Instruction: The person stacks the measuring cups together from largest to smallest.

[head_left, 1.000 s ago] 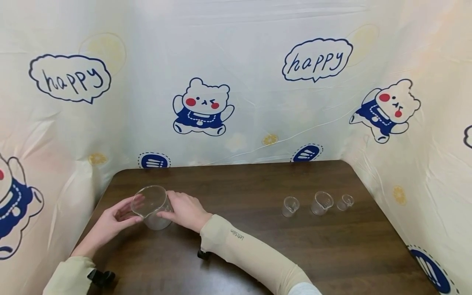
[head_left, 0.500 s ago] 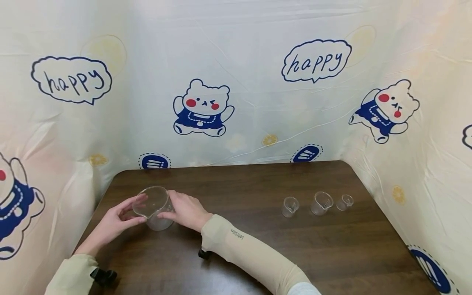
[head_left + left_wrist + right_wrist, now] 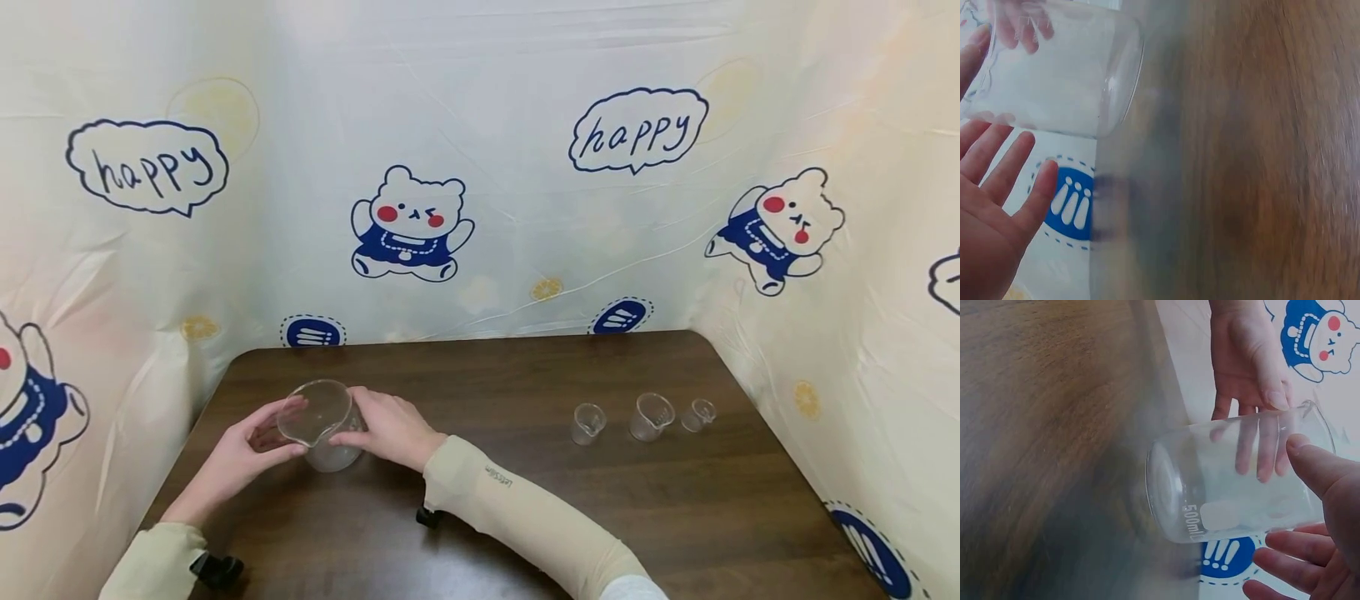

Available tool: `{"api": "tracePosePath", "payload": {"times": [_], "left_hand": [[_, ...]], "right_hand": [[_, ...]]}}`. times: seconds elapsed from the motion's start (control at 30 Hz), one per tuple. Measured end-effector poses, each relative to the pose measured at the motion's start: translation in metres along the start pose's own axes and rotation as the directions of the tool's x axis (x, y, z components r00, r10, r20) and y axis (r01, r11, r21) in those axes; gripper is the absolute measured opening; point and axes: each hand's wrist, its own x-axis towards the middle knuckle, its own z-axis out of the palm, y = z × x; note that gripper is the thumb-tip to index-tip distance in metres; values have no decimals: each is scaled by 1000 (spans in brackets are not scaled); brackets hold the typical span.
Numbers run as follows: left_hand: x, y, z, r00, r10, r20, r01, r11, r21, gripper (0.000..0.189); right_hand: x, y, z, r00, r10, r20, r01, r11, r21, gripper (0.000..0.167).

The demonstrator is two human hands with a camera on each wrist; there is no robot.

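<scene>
A large clear glass beaker (image 3: pixel 324 421) is held upright between two hands at the left of the table in the head view. My left hand (image 3: pixel 238 458) grips its left side near the rim, thumb in front. My right hand (image 3: pixel 392 429) holds the opposite side, its thumb across the front and its fingers behind. White "500ml" print shows on the beaker (image 3: pixel 1229 481) in the right wrist view. Seen from the left wrist, the left hand (image 3: pixel 997 206) has its thumb and some fingertips against the glass. Whether the base touches the table cannot be told.
Three smaller clear beakers stand in a row at the table's right: a small beaker (image 3: pixel 588 424), a medium beaker (image 3: pixel 651 417) and the smallest beaker (image 3: pixel 699 415). The brown wooden table (image 3: pixel 480 500) is enclosed by printed curtains (image 3: pixel 517 208) behind and at the sides.
Both hands and the large beaker have shifted slightly to the right together. The grips look the same, and the three small beakers stay in place on the table.
</scene>
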Motion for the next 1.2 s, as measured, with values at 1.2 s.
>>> {"api": "tracePosePath", "payload": {"times": [1.2], "left_hand": [[2,56,73,995,71,-67,-66,995,69,78]], "right_hand": [[-66,28,-59,998,5,64,-13,992,128,71]]}}
